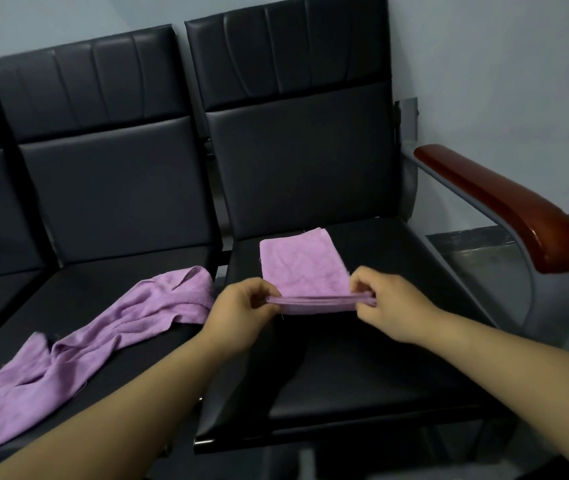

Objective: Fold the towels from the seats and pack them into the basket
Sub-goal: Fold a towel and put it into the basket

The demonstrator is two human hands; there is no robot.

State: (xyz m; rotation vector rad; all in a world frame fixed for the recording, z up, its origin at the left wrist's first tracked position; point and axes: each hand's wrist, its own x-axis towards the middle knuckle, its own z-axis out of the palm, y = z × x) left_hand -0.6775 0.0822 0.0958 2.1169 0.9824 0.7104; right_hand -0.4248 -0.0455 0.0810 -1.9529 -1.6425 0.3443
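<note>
Risk: the stacked near edge of the folded towel (pixel 302 268) could slip and the layers skew if either pinch loosens mid-fold, since its far half lies loose on the right seat (pixel 362 375). Left hand (pixel 241 306) and right hand (pixel 390 299) each pinch a near corner, fingers curled tight, with the edge taut between them. Second towel (pixel 103 334) lies crumpled at 8 o'clock on the next seat (pixel 109 285); basket not in view.

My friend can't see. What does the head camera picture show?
The left hand and right hand pinch the near edge of a folded purple towel on the right black seat. A crumpled purple towel lies on the middle seat.
</note>
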